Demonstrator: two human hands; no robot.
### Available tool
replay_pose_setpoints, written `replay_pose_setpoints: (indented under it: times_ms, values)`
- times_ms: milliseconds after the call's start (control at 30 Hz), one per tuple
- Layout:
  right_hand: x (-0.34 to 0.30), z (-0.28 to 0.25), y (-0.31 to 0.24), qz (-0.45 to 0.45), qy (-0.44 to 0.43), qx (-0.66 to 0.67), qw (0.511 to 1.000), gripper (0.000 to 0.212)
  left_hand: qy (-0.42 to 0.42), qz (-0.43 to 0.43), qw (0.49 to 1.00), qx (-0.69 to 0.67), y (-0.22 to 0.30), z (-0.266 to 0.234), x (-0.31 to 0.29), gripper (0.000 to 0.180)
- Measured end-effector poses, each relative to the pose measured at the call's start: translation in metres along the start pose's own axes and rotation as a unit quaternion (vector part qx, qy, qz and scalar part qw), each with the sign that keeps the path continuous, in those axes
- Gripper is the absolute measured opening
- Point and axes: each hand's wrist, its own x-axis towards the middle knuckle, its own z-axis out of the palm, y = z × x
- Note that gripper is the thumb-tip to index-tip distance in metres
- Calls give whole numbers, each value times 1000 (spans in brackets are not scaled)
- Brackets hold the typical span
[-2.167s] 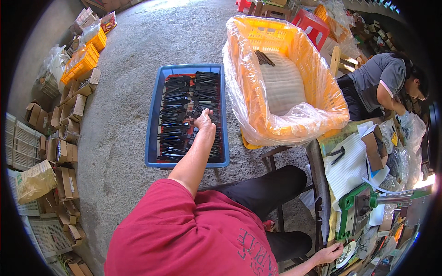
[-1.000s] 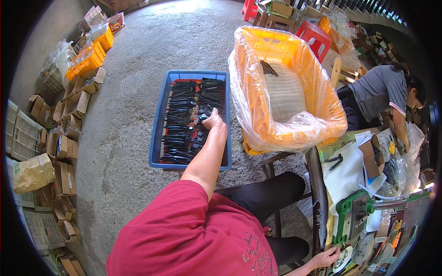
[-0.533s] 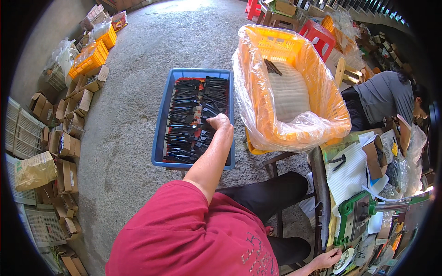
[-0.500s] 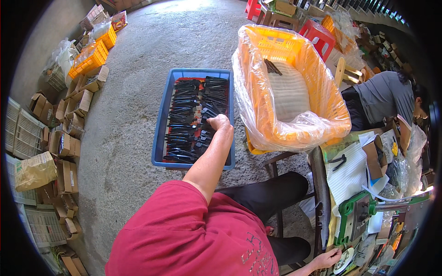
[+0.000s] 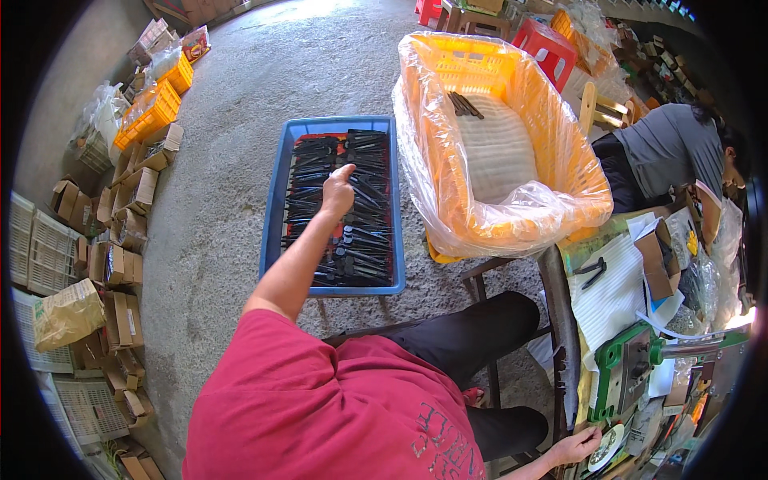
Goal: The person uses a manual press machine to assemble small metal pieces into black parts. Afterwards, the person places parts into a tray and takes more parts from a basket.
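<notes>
My left hand (image 5: 338, 192) is closed over the middle of a blue plastic tub (image 5: 274, 240); its fingertips are mostly hidden, so what it grips is unclear. Two packed rows of dark pliers (image 5: 370, 212) lie in the tub, over something red. At the lower right, my right hand (image 5: 578, 446) rests by the bench edge, fingers bent together. Beside it lies a round white dish (image 5: 606, 448) with small bits in it. Just above stands a green machine (image 5: 612, 360) with a metal bar.
An orange crate (image 5: 588, 188) lined with clear plastic holds a foam sheet (image 5: 500, 152) and several dark pieces. Another pair of pliers (image 5: 590, 273) lies on white foam on the bench. A co-worker in grey (image 5: 668, 152) bends at the right. Cardboard boxes (image 5: 124, 316) line the left wall.
My left hand has moved left and away from me, from the right row of pliers toward the gap between the rows. My right hand stays by the dish. The view has shifted slightly.
</notes>
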Motion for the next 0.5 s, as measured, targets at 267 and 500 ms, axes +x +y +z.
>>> replay_pose_setpoints:
  times_ms: [267,500]
  values:
    - [0,2,-4,16,-9,-20,1000,23,-275,156,840,441,26,-1,9,51]
    - [1,3,-5,9,-4,-15,1000,22,-344,202,762,510,28,-8,15,45]
